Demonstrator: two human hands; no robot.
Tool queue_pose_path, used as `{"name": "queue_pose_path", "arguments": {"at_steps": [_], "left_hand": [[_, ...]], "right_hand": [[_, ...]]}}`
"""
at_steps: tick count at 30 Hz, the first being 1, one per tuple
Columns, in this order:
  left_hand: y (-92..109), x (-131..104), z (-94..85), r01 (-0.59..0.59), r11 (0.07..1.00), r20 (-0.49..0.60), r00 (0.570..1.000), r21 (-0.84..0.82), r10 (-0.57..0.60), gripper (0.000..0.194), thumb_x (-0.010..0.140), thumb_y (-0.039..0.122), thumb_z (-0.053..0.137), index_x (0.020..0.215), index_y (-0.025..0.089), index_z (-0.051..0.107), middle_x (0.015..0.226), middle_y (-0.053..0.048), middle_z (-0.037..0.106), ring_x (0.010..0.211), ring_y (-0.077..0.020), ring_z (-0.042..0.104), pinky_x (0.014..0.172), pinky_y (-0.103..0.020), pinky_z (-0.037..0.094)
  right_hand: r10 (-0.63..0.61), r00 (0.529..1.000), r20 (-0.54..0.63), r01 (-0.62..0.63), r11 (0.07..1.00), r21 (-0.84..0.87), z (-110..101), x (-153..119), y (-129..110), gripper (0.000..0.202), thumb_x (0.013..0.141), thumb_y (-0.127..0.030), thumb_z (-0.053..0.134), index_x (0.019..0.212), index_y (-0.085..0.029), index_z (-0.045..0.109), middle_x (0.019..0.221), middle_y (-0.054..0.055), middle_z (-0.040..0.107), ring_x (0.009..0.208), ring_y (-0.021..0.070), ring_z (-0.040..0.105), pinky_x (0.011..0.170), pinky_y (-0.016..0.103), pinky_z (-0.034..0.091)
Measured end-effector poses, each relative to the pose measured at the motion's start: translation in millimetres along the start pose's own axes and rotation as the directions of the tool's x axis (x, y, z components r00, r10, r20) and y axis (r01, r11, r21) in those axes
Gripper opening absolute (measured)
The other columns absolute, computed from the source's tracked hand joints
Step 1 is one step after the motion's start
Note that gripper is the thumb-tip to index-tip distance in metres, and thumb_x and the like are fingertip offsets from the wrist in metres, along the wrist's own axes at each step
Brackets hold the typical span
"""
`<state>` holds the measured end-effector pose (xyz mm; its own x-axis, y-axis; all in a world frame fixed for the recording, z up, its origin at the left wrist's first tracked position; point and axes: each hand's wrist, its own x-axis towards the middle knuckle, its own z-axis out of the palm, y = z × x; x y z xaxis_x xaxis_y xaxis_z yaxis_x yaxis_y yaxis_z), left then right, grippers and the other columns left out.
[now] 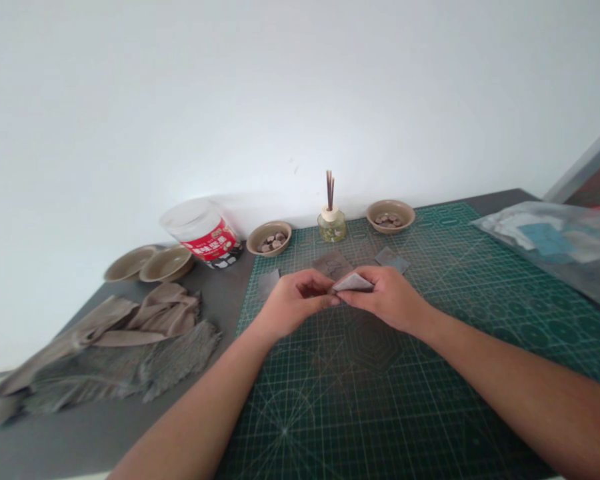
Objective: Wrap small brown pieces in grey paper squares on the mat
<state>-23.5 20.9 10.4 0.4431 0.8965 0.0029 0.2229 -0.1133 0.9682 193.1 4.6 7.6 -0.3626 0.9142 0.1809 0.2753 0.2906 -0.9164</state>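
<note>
Two forearms extend, two hands pinching one grey piece.

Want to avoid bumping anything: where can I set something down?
Bare green mat lies between the forearms, and between the right hand and the plastic bag. Left of the mat, cloth, jar and bowls crowd the table.

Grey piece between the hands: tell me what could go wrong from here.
1. The grey piece might slip or crease: the right hand holds it in its fingers, with the left hand's fingertips close against its edge.
2. The diffuser stands upright beyond the hands, its sticks poking up; a careless forward reach could knock it over.
</note>
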Motion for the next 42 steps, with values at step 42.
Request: {"name": "queue_pose_path", "arguments": {"at_steps": [42], "left_hand": [[-1.6,-1.2,-0.4,-0.066,0.995,-0.041,0.997,-0.071,0.064,0.027,0.069,0.026,0.087,0.088,0.013,0.071,0.082,-0.005,0.075,0.073,-0.0149,0.067,0.07,-0.027,0.054]], "right_hand": [[-0.334,0.934,-0.128,0.293,0.92,-0.261,2.2,-5.4,-4.5,0.013,0.083,-0.017,0.071,0.092,-0.024,0.077,0.089,0.002,0.077,0.083,0.018,0.069,0.078,0.03,0.052]]}}
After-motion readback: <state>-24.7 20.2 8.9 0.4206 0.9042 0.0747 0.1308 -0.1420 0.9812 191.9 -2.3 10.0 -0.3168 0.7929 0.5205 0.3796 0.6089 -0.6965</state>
